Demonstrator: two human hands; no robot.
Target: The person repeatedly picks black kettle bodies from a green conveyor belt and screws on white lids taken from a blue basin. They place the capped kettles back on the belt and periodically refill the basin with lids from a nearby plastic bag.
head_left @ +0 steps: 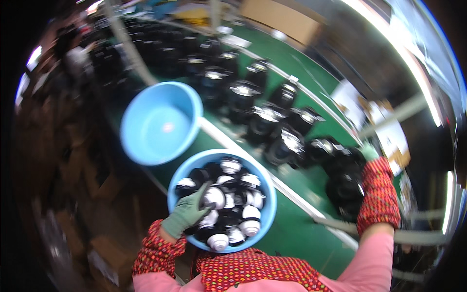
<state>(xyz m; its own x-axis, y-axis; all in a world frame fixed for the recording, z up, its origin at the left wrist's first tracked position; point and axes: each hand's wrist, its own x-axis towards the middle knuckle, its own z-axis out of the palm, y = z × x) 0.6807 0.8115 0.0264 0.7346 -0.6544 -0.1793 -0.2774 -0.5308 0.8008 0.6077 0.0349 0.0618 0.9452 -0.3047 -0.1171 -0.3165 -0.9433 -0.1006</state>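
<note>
My left hand, in a green glove with dark fingertips, is closed around a white-and-black part at the left side of a full blue basin. Several similar white-and-black parts lie heaped in that basin. My right hand, also gloved, reaches out to the far right, beside glossy black housings on the green bench. Its fingers are blurred and partly hidden, so whether it holds anything cannot be told.
A second blue basin stands at the upper left with nothing but a small mark inside. Rows of black housings with shiny tops line the green bench, which white rails cross. Cartons lie behind. A person is at the far left.
</note>
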